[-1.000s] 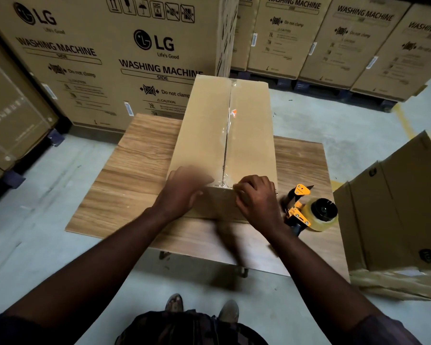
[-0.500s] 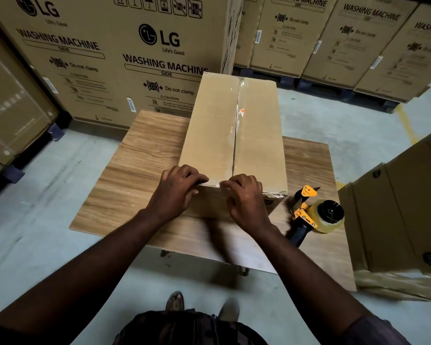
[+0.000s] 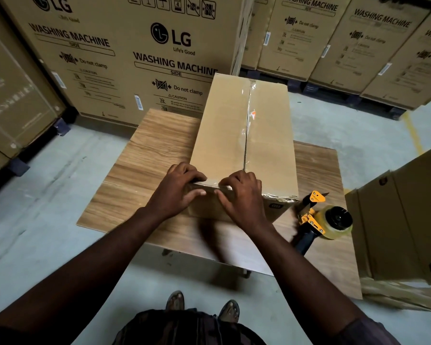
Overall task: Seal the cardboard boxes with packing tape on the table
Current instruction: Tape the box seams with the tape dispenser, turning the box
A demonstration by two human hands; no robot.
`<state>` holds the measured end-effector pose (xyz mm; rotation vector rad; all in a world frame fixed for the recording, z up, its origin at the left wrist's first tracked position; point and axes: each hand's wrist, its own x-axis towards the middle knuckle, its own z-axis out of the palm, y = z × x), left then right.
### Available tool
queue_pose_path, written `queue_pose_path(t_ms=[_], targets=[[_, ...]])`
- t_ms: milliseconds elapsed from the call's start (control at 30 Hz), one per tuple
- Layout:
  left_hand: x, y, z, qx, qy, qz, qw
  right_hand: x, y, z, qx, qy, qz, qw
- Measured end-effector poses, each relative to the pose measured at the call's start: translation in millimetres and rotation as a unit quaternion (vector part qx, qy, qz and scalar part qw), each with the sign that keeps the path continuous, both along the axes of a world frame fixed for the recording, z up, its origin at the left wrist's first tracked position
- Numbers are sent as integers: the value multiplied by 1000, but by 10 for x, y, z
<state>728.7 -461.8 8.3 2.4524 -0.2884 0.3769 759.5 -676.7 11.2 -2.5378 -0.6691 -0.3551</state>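
Left grip (image 3: 178, 192) and right grip (image 3: 241, 197) both curl over the near edge of the cardboard box (image 3: 234, 125) on the counter (image 3: 149, 155), pressing the tape (image 3: 248, 120) end down. Top seam looks taped full length, dispenser (image 3: 326, 220) parked beside it. Folded cartons (image 3: 408, 220) probably still need doing.

Long brown cardboard box (image 3: 224, 135): matt, plain board. Strip of clear packing tape (image 3: 248, 120) along its top seam: glossy, wrinkled film. Rectangular wood-grain table top (image 3: 154, 155): smooth, low sheen. Yellow-and-black tape dispenser (image 3: 320, 220): hard plastic, carrying a shiny translucent roll. Large printed cartons (image 3: 125, 58): matt cardboard. Grey floor (image 3: 60, 195): dull, mottled, concrete-like.
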Motion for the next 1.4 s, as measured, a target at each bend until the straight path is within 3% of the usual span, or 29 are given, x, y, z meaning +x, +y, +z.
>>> queue_pose_path(t_ms=[133,233,367,533,733,833,900,967,1067,1133,1267,1333,1400], targets=[[-13,109,-58,-44,9,40,998,53,112,19,7,-3,-1,1000],[-39,104,-72,-139,58,87,985,25,68,-33,8,4,-3,1000],[-96,-33,-128,-319,147,194,916,12,162,8,-3,27,-16,1000],[-182,-296,-260,-408,152,271,859,100,542,131,1,82,64,995],[-338,-421,-378,-361,167,254,881,139,746,118,-36,81,28,996],[-324,-210,-513,-281,212,226,908,120,745,108,-57,67,31,996],[-324,-79,-543,-279,244,239,898,130,692,98,-70,56,51,995],[-337,-37,-502,-313,210,257,890,151,622,83,-68,64,70,993],[-359,-213,-362,-283,184,201,919,123,596,52,-40,68,65,995],[-352,-372,-388,-237,217,171,931,91,639,28,-22,62,44,997],[-301,-329,-465,-181,327,188,908,58,637,35,-21,63,33,997],[-313,-281,-359,-184,263,236,917,13,569,58,-15,47,44,998],[-330,-303,-199,-169,126,208,955,-80,502,48,-14,19,50,998]])
